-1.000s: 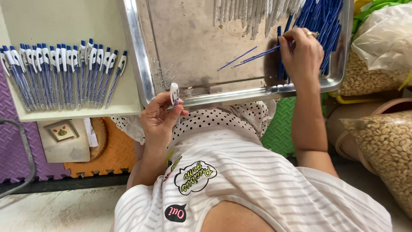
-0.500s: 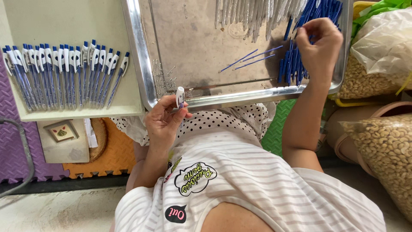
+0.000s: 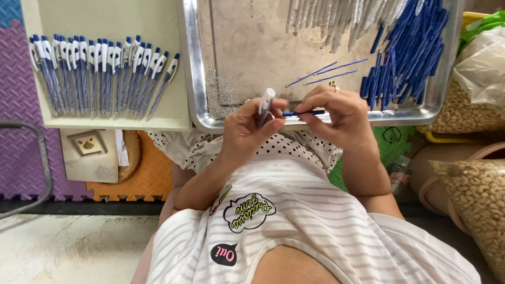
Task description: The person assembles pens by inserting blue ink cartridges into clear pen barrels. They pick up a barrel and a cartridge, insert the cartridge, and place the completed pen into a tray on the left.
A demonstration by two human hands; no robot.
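In the head view, the hands meet at the centre of the frame, over the near rim of a metal tray (image 3: 202, 68). A white pen barrel (image 3: 265, 104) is pinched in the left hand (image 3: 251, 128); a blue pen part (image 3: 303, 112) is pinched in the right hand (image 3: 336, 113). Finished pens (image 3: 100, 73) lie in a row at upper left, and loose blue pen parts (image 3: 413, 52) are piled at upper right.

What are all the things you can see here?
Finished pens: a row, too many to count, blue and white, on the pale tray at left.
Metal tray: one, silver, top middle.
Blue pen parts: a pile, blue, right side of the metal tray.
Thin refills: about three, blue, loose on the metal tray.
Foam mats: purple and orange, on the floor at left.
Bags of nuts: two, clear, at right.
Left hand: holds a white pen piece.
Right hand: holds a blue piece.
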